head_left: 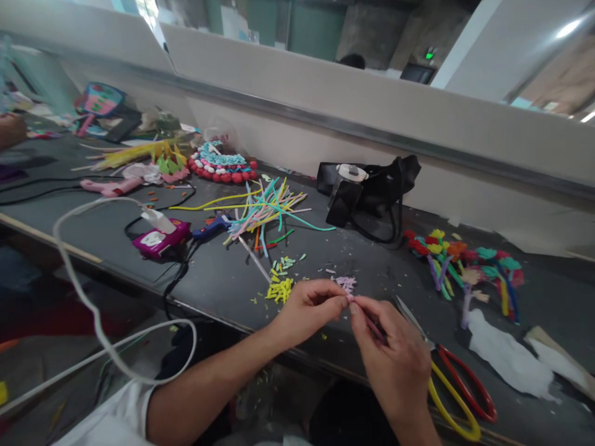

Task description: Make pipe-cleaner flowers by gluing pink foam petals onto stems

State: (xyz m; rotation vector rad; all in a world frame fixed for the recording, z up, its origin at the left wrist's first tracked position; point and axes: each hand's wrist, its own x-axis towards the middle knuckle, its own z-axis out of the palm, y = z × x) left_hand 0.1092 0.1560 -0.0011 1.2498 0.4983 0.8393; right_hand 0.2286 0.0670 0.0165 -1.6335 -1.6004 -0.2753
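My left hand [313, 306] and my right hand [395, 350] meet at the table's front edge, thumbs and fingertips pinched together. Between them is a small pale pink piece [350, 298], mostly covered by the fingers. A thin, dark pinkish stick [375, 329] shows under the curled right fingers; its kind is unclear. Just behind the fingertips lies a small pile of lilac cut pieces [346, 284]. Yellow cut pieces [279, 289] lie left of my left hand, with pale green ones [283, 265] behind. Scissors with red and yellow handles [458, 390] rest beside my right hand.
Fuzzy coloured stems [272, 210] lie in a heap mid-table. A blue glue gun [211, 228], a purple power box [162, 238] and a white cable [69, 260] are left. A black bag [372, 192] stands behind; colourful fuzzy flowers [465, 260] and white tissue [506, 356] lie right.
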